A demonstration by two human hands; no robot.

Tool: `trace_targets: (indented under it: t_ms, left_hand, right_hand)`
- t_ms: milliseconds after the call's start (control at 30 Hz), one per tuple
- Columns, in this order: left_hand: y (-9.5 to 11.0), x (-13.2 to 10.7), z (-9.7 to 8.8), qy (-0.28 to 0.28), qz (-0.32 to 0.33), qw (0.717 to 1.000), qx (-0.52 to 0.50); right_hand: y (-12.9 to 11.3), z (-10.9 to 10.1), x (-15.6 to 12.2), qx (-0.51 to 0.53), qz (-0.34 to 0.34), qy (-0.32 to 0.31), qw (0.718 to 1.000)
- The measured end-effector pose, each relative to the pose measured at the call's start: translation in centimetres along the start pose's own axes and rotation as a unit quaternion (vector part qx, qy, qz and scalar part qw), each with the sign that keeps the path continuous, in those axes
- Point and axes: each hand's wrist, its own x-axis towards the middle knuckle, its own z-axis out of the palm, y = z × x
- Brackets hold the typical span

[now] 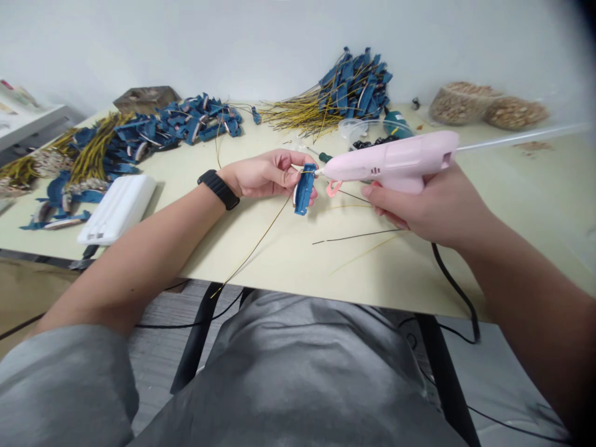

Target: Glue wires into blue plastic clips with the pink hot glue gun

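Observation:
Between the thumb and fingers of my left hand (270, 174) is a blue plastic part (305, 191), tilted nearly upright above the table. A thin yellow and black wire (251, 253) trails from it down to the left, past the table's front edge. My right hand (428, 205) is wrapped round the handle of a pink hot glue gun (391, 156). Its nozzle points left and meets the upper part of the blue piece, as far as I can tell. A clear glue stick (516, 138) juts from the gun's back end.
Blue parts with yellow wires form a heap (356, 87) at the back and another pile (186, 121) at the left. A white box (117, 210) lies near my left forearm. Bags of tan pieces (460, 102) stand back right. A black cord (454, 285) hangs over the front edge.

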Motion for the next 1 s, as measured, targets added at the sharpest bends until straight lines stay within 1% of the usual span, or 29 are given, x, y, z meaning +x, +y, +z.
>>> trace_targets:
  t_ms: [100,267,333,467,600,667,767,1000]
  left_hand:
    - [0.0,0.0,0.1,-0.001,-0.002,1.000,-0.006]
    - [0.0,0.0,0.2,0.042,-0.018,0.999,0.003]
    - [0.0,0.0,0.1,0.046,-0.024,0.999,0.008]
    - [0.0,0.0,0.0,0.031,-0.019,0.999,0.010]
    - [-0.1,0.0,0.0,0.000,-0.009,1.000,-0.001]
    - [-0.1,0.0,-0.1,-0.002,-0.008,1.000,-0.005]
    - [-0.2,0.0,-0.2,0.013,-0.009,1.000,-0.001]
    - [0.0,0.1,0.0,0.050,-0.022,0.998,0.013]
  right_hand:
    - [0.4,0.0,0.3,-0.006,-0.011,0.001,1.000]
    - [1.6,0.1,1.0,-0.003,-0.028,0.014,1.000]
    - [1.6,0.1,1.1,-0.007,-0.026,0.013,1.000]
    - [1.3,0.1,0.9,-0.017,-0.012,0.018,1.000]
    - [0.7,0.1,0.6,0.002,-0.007,0.014,1.000]
    - [0.4,0.0,0.3,0.010,-0.004,0.007,1.000]
    - [0.2,-0.1,0.2,0.007,-0.003,-0.003,1.000]
    - [1.0,0.0,0.9,-0.005,-0.020,0.005,1.000]
